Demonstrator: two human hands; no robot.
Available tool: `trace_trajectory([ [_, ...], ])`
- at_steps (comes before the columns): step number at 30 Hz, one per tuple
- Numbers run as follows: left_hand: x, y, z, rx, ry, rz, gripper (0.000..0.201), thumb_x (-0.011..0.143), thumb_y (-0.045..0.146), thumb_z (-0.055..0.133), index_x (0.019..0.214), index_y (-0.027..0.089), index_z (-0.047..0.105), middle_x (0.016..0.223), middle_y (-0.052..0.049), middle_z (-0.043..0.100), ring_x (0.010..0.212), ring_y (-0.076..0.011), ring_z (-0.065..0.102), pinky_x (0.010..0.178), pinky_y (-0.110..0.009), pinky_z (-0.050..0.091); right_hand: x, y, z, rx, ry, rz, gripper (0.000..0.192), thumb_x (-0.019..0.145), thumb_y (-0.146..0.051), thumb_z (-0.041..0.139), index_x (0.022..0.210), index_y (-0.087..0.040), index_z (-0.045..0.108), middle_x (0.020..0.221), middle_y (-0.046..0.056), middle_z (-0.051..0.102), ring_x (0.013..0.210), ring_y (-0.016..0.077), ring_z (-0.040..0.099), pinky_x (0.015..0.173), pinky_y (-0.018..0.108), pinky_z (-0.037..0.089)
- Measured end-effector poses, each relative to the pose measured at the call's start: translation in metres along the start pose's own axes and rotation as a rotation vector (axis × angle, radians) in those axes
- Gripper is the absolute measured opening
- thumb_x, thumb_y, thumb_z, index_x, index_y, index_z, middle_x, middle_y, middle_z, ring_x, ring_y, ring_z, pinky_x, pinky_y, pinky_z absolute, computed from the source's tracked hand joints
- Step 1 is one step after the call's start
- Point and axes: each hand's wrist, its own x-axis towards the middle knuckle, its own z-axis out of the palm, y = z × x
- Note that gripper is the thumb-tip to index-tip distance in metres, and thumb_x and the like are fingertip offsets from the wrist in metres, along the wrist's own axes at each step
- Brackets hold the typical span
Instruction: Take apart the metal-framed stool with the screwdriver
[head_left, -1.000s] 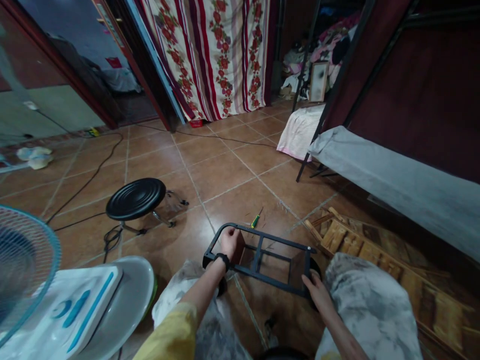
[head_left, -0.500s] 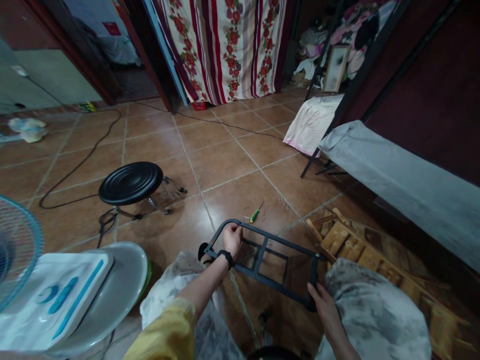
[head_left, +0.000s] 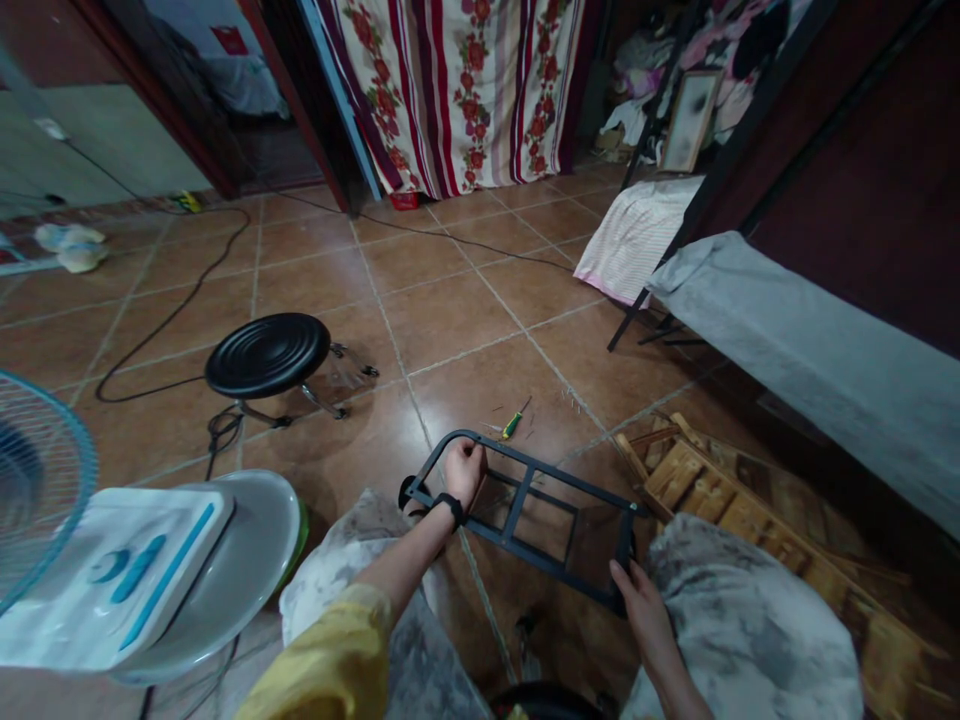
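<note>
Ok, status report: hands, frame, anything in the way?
Left fingers curled at far side of black frame. Right fingers gripping its right end. Screwdriver on floor beyond, seemingly out of the way.

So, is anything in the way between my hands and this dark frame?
Nothing visible is. Your left hand is curled at the far side of the dark frame, and your right hand holds its right end. The screwdriver lies on the floor just beyond, not between.
</note>
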Motion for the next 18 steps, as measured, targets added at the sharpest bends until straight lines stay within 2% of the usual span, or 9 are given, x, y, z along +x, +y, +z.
trace_trajectory([
  [6, -0.002, 0.000, 0.002, -0.055, 0.028, 0.004, 0.012, 0.075, 0.029, 0.054, 0.072, 0.018, 0.057, 0.072, -0.002, 0.062, 0.070, -0.0157, 0.058, 0.066, -0.025, 0.042, -0.004, -0.006, 0.000, -0.016, 0.052, -0.011, 0.057, 0.065, -0.060, 0.058, 0.102, -0.017, 0.066, 0.107, 0.007, 0.067, 0.105, 0.0261, 0.059, 0.093, 0.033, 0.045],
  [8, -0.005, 0.003, 0.002, -0.114, 0.074, 0.007, 0.011, 0.075, 0.028, 0.055, 0.079, 0.018, 0.055, 0.077, -0.003, 0.062, 0.073, -0.0155, 0.059, 0.068, -0.025, 0.044, -0.005, -0.008, 0.000, -0.015, 0.053, -0.005, 0.057, 0.065, -0.060, 0.058, 0.102, -0.017, 0.066, 0.105, 0.007, 0.068, 0.105, 0.0271, 0.059, 0.093, 0.034, 0.044],
  [10, -0.007, 0.008, 0.000, -0.189, 0.101, -0.003, 0.018, 0.075, 0.027, 0.055, 0.091, 0.018, 0.053, 0.082, -0.004, 0.062, 0.075, -0.0153, 0.060, 0.069, -0.025, 0.045, -0.006, -0.010, -0.001, -0.006, 0.046, -0.004, 0.057, 0.066, -0.059, 0.058, 0.102, -0.017, 0.066, 0.105, 0.008, 0.068, 0.106, 0.0276, 0.058, 0.093, 0.035, 0.044],
  [14, -0.009, 0.012, -0.004, -0.274, 0.043, 0.009, 0.037, 0.078, 0.023, 0.052, 0.114, 0.019, 0.050, 0.092, -0.005, 0.064, 0.081, -0.0156, 0.062, 0.074, -0.027, 0.047, -0.007, -0.011, -0.001, -0.018, 0.056, 0.001, 0.059, 0.065, -0.061, 0.057, 0.104, -0.017, 0.065, 0.108, 0.007, 0.067, 0.108, 0.0271, 0.057, 0.093, 0.033, 0.044],
  [18, -0.007, 0.008, -0.005, -0.225, -0.020, 0.048, 0.040, 0.079, 0.028, 0.054, 0.117, 0.019, 0.055, 0.104, -0.008, 0.065, 0.095, -0.0202, 0.060, 0.086, -0.032, 0.045, -0.006, -0.009, -0.001, -0.022, 0.061, -0.009, 0.063, 0.064, -0.063, 0.058, 0.104, -0.015, 0.066, 0.109, 0.008, 0.067, 0.107, 0.0266, 0.058, 0.093, 0.032, 0.045],
])
